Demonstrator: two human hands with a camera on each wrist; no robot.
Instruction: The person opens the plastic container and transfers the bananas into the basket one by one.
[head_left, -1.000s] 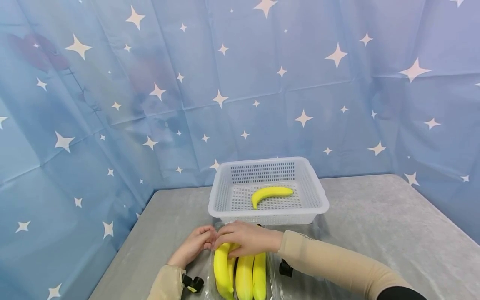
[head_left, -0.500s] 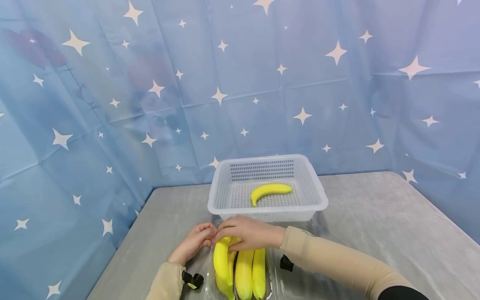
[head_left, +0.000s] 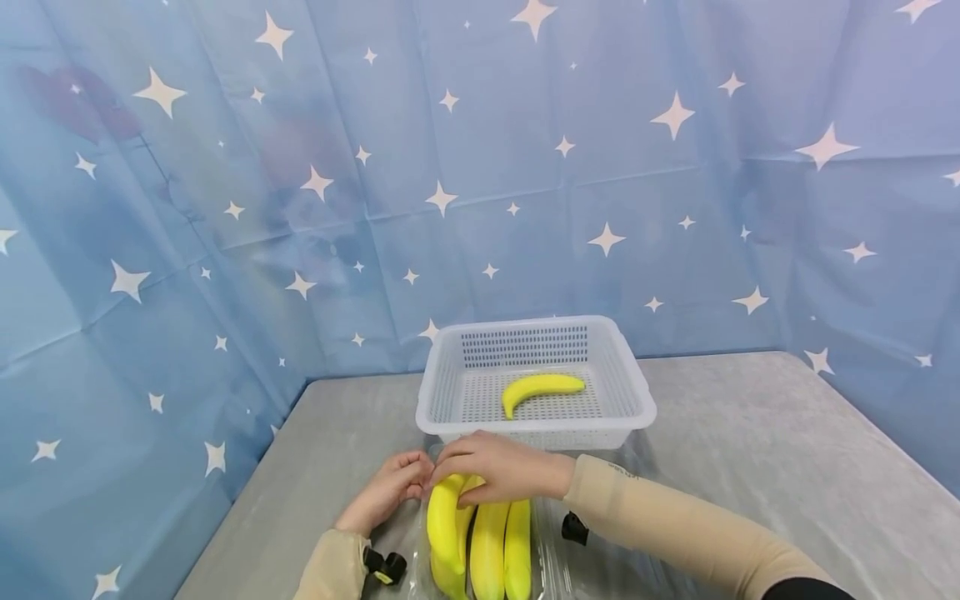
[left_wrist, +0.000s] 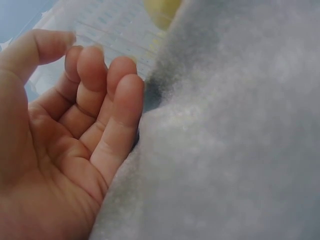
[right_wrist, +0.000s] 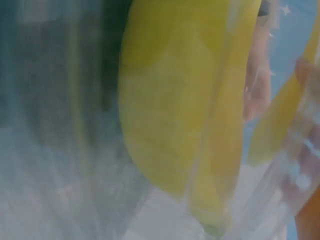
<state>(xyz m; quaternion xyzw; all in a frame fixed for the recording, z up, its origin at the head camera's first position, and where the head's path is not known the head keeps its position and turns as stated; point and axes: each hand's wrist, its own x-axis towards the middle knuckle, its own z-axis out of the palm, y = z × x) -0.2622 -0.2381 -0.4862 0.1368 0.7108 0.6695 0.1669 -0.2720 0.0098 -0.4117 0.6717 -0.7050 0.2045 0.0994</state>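
Observation:
My right hand [head_left: 498,467] reaches across from the right and grips the upper end of a yellow banana [head_left: 444,525], thumb on one side and fingers on the other. This banana lies tilted over the left side of a clear plastic container [head_left: 547,562]. Several more bananas [head_left: 489,550] lie side by side inside it. At the container's far left corner, my left hand [head_left: 390,490] pinches the clear rim between thumb and index finger. In the left wrist view its other fingers [left_wrist: 127,100] are curled. The right wrist view shows bananas [right_wrist: 170,100] blurred through clear plastic.
Just behind the container stands a white perforated basket [head_left: 536,426] with one banana [head_left: 542,386] in it. Grey cloth [head_left: 720,467] covers the table. A blue curtain [head_left: 510,167] with white stars hangs along the back and left.
My right hand has risen slightly, and the gripped banana has come up with it. The left hand keeps its place at the container's corner. The camera view has bobbed a little.

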